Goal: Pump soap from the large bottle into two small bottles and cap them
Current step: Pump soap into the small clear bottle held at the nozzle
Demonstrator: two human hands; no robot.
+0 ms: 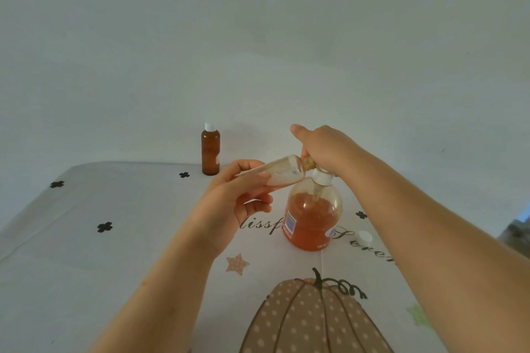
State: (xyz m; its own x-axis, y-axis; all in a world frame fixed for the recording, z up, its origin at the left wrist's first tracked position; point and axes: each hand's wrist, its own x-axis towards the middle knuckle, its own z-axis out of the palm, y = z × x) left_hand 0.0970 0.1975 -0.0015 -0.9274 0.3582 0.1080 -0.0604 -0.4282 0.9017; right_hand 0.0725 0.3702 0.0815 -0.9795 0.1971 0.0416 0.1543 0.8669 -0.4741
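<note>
A table is covered by a white cloth [114,266] printed with a dotted brown pumpkin, stars, black clover marks and script lettering; the lettering is partly hidden behind the bottle and the arms. On the cloth, near the middle, a large round clear plastic bottle [312,223] is stood upright. It is filled to about the shoulder with orange soap, and a blue-and-white label is seen on its left side. Only the collar of its white pump [322,176] is shown; the pump head and spout are hidden beneath the right hand [324,149], whose fingers are folded down over the top while the thumb is stuck out to the left. A small clear plastic bottle [281,170] is held, tilted nearly level, in the curled fingers of the left hand [243,192], above the cloth and just left of the pump, its uncapped threaded neck brought in under the right hand. How much soap is in it cannot be made out. At the far edge of the table a small brown bottle with a white cap [210,152] is stood upright, well apart from the rest; whether the brown is plastic or contents cannot be told. A loose round white cap [364,237] is laid on the cloth just right of the large bottle.
</note>
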